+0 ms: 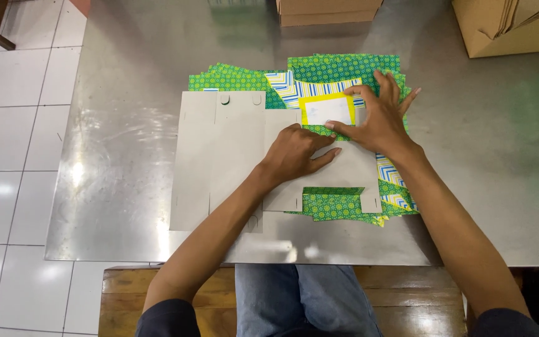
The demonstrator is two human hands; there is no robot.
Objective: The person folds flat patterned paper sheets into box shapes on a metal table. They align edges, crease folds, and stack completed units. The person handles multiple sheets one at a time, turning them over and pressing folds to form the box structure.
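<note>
We see two hands over one grey card blank (219, 156) on the desk (488, 143). The left hand (294, 153) presses flat on it, grip open. The right hand (378, 118), fingers spread, rests on a stack of green patterned sheets (338, 68) beside it.

flat grey carton blank (219, 162), green patterned cartons (344, 70)

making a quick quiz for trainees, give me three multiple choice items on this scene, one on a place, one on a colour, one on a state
1. Where does the left hand rest?
A. on the flat grey cardboard blank
B. on the brown carton
C. on the floor tiles

2. What colour frames the white panel by the right hand?
A. red
B. yellow
C. black

3. How do the green patterned sheets lie?
A. rolled up
B. standing upright
C. flat in a stack on the metal table

Answers: 1 A, its palm presses the grey board. 2 B, a yellow border rings it. 3 C, they spread flat under the hands.
</note>
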